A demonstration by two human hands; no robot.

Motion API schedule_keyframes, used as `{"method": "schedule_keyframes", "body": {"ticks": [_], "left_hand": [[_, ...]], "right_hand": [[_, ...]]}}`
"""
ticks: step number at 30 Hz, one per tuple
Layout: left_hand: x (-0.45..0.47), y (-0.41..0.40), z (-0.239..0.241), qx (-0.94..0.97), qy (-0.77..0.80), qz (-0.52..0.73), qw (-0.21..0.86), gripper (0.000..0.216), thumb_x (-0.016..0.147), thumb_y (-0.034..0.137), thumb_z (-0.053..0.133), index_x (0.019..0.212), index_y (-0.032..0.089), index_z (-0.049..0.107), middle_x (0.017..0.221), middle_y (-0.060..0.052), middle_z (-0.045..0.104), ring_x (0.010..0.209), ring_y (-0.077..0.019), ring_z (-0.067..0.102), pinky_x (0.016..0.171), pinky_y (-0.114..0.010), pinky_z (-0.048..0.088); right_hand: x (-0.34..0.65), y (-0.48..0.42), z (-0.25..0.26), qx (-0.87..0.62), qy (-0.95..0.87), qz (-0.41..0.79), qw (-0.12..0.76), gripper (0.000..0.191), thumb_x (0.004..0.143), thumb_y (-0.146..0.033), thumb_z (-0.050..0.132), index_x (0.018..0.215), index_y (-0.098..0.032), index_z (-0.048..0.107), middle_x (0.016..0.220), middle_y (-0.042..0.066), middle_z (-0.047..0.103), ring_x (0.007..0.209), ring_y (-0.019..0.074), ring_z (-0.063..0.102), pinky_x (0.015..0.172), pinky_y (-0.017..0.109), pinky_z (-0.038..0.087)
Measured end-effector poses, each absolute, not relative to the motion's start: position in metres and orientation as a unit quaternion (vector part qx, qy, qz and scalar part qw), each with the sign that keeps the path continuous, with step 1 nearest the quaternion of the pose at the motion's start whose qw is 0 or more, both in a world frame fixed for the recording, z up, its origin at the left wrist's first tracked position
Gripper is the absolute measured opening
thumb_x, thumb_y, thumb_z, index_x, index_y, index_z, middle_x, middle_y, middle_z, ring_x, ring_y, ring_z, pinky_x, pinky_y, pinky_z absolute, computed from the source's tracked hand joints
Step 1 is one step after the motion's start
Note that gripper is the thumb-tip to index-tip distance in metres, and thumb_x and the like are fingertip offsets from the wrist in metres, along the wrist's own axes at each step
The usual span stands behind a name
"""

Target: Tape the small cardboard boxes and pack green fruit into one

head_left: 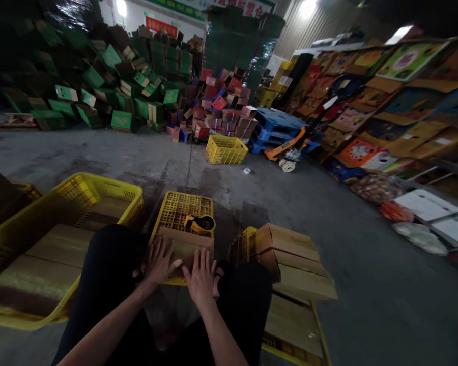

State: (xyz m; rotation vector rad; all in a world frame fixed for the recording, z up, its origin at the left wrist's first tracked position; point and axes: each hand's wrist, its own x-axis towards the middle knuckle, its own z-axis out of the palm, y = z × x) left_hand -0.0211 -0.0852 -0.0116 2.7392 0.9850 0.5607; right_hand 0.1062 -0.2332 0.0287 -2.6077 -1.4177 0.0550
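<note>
Between my knees a cardboard box (185,249) rests on an upturned yellow crate (175,208). My left hand (158,262) lies on the left part of its top, fingers stretched out. On the right part, my right hand (201,277) presses flat with its fingers apart. Just beyond the box, a yellow and black tape dispenser (199,223) sits on the crate's grid. Several flat cardboard boxes (61,245) lie in a big yellow crate (116,189) to my left. To my right, more cardboard boxes (290,254) are stacked on yellow crates.
Farther ahead stand a yellow crate (226,150), blue pallets (277,122) and an orange pallet jack (288,147). A tape roll (247,171) lies on the floor. Green boxes (122,120) are heaped at the back left; stacked fruit cartons (366,152) line the right side.
</note>
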Motion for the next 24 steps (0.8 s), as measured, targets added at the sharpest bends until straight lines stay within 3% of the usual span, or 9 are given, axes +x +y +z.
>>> {"method": "schedule_keyframes", "body": {"ticks": [4,7,11,14,18,24], "left_hand": [[-0.024,-0.104,-0.015,0.949,0.241,0.174,0.107,0.067,0.093,0.062,0.056,0.15,0.025,0.052,0.16,-0.017,0.041,0.148,-0.0429,0.033,0.117,-0.062,0.029],[-0.03,-0.113,-0.011,0.956,0.193,0.188,0.12,0.062,0.096,0.059,0.054,0.147,0.024,0.054,0.158,-0.015,0.045,0.147,-0.0403,0.036,0.115,-0.06,0.035],[-0.036,-0.117,0.0,0.955,0.151,0.209,0.149,0.055,0.101,0.052,0.049,0.142,0.017,0.058,0.15,-0.015,0.053,0.143,-0.0335,0.044,0.113,-0.052,0.043],[-0.037,-0.115,0.006,0.951,0.135,0.206,0.188,0.049,0.103,0.05,0.047,0.137,0.018,0.061,0.138,-0.013,0.062,0.132,-0.0288,0.055,0.11,-0.046,0.048],[-0.034,-0.11,0.007,0.948,0.131,0.195,0.214,0.047,0.103,0.048,0.046,0.137,0.019,0.061,0.133,-0.013,0.065,0.125,-0.0269,0.058,0.109,-0.044,0.048],[-0.023,-0.096,-0.003,0.951,0.201,0.186,0.142,0.059,0.099,0.058,0.049,0.146,0.023,0.055,0.153,-0.013,0.051,0.142,-0.0344,0.045,0.116,-0.053,0.037]], "right_hand": [[0.089,-0.24,0.024,-0.841,-0.533,0.035,0.087,0.078,0.095,-0.04,0.057,0.162,-0.02,0.022,0.169,0.013,0.01,0.156,0.0379,0.008,0.122,0.06,0.02],[0.087,-0.248,0.024,-0.821,-0.563,0.044,0.083,0.081,0.09,-0.026,0.058,0.163,-0.022,0.022,0.169,0.008,0.013,0.157,0.036,0.009,0.123,0.058,0.02],[0.09,-0.256,0.026,-0.796,-0.593,0.055,0.107,0.079,0.086,-0.013,0.052,0.161,-0.019,0.028,0.169,0.006,0.022,0.157,0.0316,0.012,0.124,0.053,0.025],[0.091,-0.255,0.03,-0.79,-0.595,0.061,0.135,0.073,0.085,-0.008,0.046,0.157,-0.016,0.039,0.163,0.007,0.037,0.153,0.0269,0.026,0.126,0.049,0.025],[0.093,-0.246,0.035,-0.796,-0.582,0.054,0.155,0.064,0.089,-0.01,0.044,0.153,-0.016,0.046,0.156,0.007,0.049,0.146,0.0231,0.039,0.127,0.044,0.023],[0.106,-0.233,0.038,-0.831,-0.541,0.019,0.124,0.058,0.103,-0.032,0.043,0.159,-0.026,0.033,0.166,0.004,0.03,0.154,0.0266,0.025,0.125,0.05,0.024]]}}
